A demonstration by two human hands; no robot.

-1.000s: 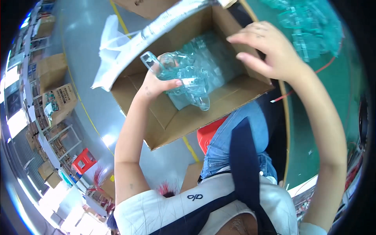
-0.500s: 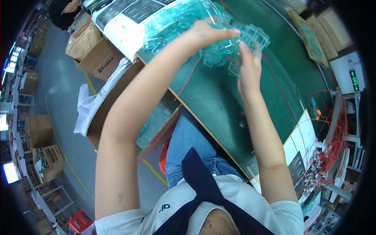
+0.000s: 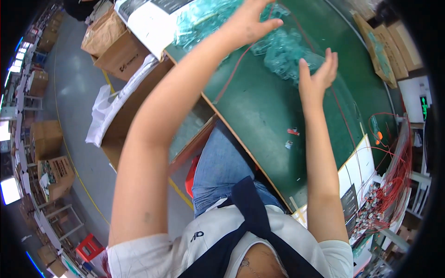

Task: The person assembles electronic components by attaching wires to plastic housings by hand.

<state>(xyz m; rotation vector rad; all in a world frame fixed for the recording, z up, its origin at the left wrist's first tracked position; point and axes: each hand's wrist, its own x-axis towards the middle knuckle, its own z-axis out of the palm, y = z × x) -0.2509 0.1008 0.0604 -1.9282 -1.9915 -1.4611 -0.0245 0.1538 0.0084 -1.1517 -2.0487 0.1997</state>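
Observation:
A loose heap of clear, teal-tinted plastic pieces [image 3: 283, 58] lies on the far part of the green tabletop [image 3: 259, 120]. My left hand [image 3: 252, 23] is over the heap's far left side, its thumb stretched out and its fingers partly cut off by the upper edge. Nothing shows in its grasp. At the right side of the heap is my right hand [image 3: 319, 79], thumb and fingers spread and holding nothing. Whether either hand touches the pieces is hard to tell. A small red part [image 3: 293, 131] and a small pale part [image 3: 288, 144] rest nearer to me.
Thin red wire [image 3: 234, 72] crosses the tabletop. Bundled red wires with connectors [image 3: 391, 190] hang at the right end. Left of the table stand an open cardboard box [image 3: 121, 56] and a box draped with a white sack [image 3: 105, 109]. More cardboard [image 3: 374, 51] leans at the far right.
The plastic pieces between my hands have been let go and now lie in the heap. My hands have moved apart, the left one farther away and the right one to the right.

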